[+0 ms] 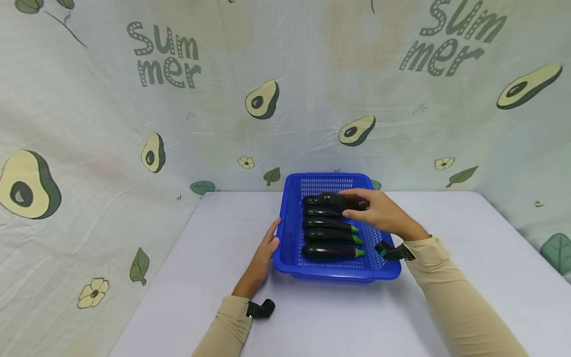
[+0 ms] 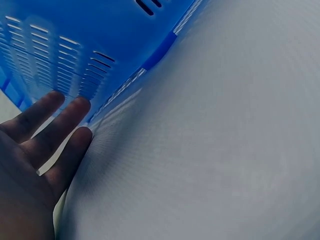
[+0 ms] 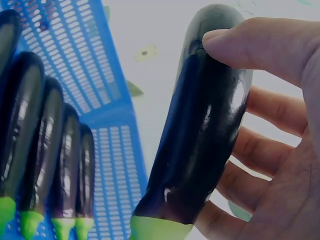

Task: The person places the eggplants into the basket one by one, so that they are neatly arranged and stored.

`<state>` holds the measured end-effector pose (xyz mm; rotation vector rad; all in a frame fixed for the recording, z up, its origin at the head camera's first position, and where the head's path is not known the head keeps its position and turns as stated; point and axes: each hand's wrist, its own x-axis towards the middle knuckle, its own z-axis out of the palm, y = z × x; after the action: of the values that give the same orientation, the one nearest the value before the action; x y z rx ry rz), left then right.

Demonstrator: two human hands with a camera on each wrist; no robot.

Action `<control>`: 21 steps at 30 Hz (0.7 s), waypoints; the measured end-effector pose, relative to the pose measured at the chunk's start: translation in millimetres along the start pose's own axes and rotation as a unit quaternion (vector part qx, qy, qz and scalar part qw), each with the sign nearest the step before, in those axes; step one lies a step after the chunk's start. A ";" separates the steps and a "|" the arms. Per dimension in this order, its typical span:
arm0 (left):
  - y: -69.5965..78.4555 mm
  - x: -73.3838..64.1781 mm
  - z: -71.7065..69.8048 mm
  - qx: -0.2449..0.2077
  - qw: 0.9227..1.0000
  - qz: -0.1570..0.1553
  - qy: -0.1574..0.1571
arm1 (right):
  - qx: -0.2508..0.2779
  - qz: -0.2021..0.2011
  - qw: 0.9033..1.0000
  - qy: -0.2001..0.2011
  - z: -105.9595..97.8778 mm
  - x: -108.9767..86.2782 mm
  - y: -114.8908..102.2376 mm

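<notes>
My right hand (image 1: 381,214) holds a dark, glossy eggplant (image 3: 200,135) above the back part of a blue plastic basket (image 1: 330,273). In the right wrist view the thumb lies along its rounded end, the fingers curl round the far side, and its green cap points down. Below, several eggplants (image 1: 330,252) lie side by side in the basket, green caps toward the right. My left hand (image 1: 262,255) is at the basket's left side. In the left wrist view, its nearly straight fingers (image 2: 65,117) touch the slotted wall beneath the rim.
The basket stands on a white table (image 1: 214,238). Close behind it hangs a pale cloth (image 1: 303,129) printed with avocados, leaves and lettering; more of the cloth borders the left and right sides. Each wrist wears a black strap-on camera (image 1: 262,309).
</notes>
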<state>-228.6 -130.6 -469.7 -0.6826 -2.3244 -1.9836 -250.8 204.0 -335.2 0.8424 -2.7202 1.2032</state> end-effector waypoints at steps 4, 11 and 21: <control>-1.2 0.4 -4.1 0.002 1.000 0.001 -0.007 | 0.004 -0.006 1.000 -0.020 10.6 3.2 -1.9; 0.3 6.7 -3.2 -0.012 1.000 0.012 -0.009 | 0.006 -0.006 0.999 -0.043 16.6 4.6 -1.0; -2.2 -0.6 -0.3 0.004 1.000 -0.003 -0.003 | 0.005 0.005 0.994 -0.109 21.9 -2.7 4.9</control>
<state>-228.8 -131.3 -471.9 -0.6829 -2.3397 -1.9777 -247.3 192.6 -354.4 1.0199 -2.8920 1.1925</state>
